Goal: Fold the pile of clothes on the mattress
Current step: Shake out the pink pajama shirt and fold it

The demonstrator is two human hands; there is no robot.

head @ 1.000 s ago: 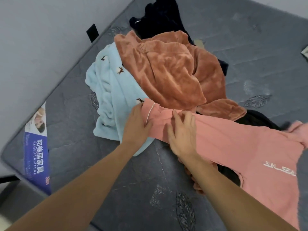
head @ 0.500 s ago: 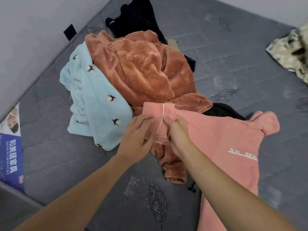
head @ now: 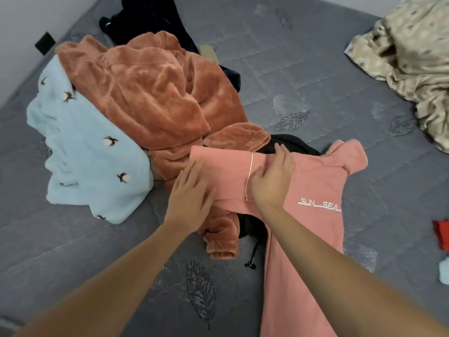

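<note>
I am looking at a pink top [head: 313,181] with white letters and a thin white line. Beside it a rust-orange fleece [head: 150,93] is lying, and a light blue fleece [head: 80,152] with small brown and white figures. The mattress [head: 303,76] is showing grey with leaf patterns.

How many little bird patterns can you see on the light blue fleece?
6 on the blue fleece: two near its top edge by the brown fleece, one mid-cloth, one lower right, one small at the left, one at the bottom hem. Folds may hide more.
</note>
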